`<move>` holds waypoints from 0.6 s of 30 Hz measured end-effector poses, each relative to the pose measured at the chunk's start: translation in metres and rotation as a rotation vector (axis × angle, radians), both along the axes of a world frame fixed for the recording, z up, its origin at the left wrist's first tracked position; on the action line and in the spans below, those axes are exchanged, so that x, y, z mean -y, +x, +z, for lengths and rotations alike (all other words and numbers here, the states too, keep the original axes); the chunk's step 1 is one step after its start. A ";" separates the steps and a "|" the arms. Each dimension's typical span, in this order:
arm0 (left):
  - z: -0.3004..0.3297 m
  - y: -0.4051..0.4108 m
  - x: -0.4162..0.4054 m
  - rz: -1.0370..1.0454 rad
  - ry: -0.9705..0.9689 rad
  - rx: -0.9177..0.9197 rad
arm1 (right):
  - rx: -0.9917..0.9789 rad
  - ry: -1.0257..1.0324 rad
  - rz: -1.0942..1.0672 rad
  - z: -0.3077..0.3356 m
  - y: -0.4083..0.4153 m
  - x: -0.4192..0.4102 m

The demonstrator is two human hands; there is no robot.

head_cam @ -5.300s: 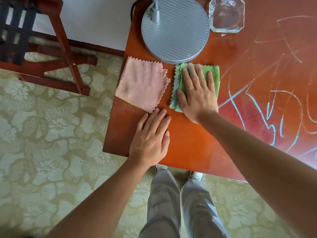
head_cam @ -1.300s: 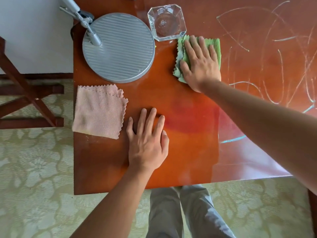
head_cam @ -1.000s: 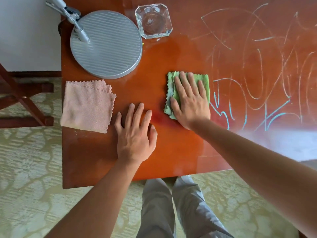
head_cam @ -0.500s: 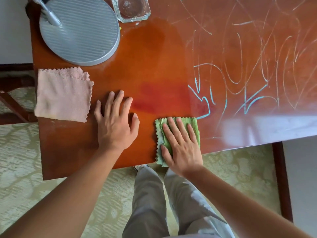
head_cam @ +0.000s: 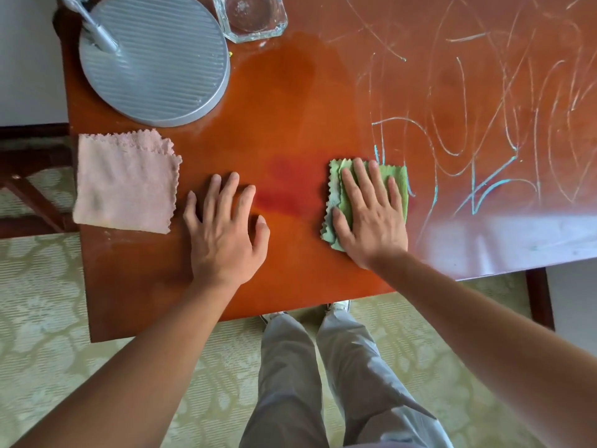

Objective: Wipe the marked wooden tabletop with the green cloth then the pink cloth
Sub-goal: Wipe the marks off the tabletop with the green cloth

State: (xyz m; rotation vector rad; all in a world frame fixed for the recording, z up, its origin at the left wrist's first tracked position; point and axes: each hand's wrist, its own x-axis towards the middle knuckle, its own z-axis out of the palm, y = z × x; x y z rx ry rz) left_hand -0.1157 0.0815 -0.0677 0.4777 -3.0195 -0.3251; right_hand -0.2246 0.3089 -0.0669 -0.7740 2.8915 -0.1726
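My right hand (head_cam: 368, 215) presses flat, fingers straight, on the folded green cloth (head_cam: 398, 181) on the wooden tabletop (head_cam: 290, 118). The cloth lies at the left end of white and blue scribble marks (head_cam: 478, 130) that cover the table's right half. My left hand (head_cam: 224, 232) rests flat on the bare wood, fingers spread, to the left of the green cloth. The pink cloth (head_cam: 124, 182) lies folded near the table's left edge, just left of my left hand and not touched.
A round grey ribbed lamp base (head_cam: 155, 59) with its metal stem stands at the back left. A clear glass ashtray (head_cam: 250, 16) sits beside it at the top. Patterned carpet and my legs show below the table's front edge. Dark wooden furniture stands left.
My right hand has slid the green cloth away from the table's front edge, toward the marks. My left hand has stayed in place on the wood.
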 end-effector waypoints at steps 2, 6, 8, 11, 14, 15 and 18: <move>-0.001 0.001 0.001 0.002 -0.002 -0.014 | 0.000 0.021 0.030 0.001 -0.028 0.010; -0.002 0.002 0.000 -0.007 -0.011 -0.030 | 0.015 0.054 0.028 0.001 -0.053 0.015; -0.002 0.001 -0.001 -0.003 0.001 -0.040 | 0.039 0.065 0.022 0.004 -0.053 0.015; -0.001 0.000 -0.001 -0.012 0.001 -0.033 | 0.068 0.050 -0.005 0.009 -0.037 0.011; 0.002 -0.002 -0.003 -0.002 -0.005 -0.034 | 0.064 0.029 -0.017 0.010 0.000 -0.004; 0.004 -0.003 -0.004 0.006 -0.009 -0.049 | 0.063 0.031 -0.011 0.010 0.014 -0.011; 0.009 -0.014 -0.011 -0.039 0.008 -0.116 | 0.061 0.071 0.013 0.008 0.051 -0.031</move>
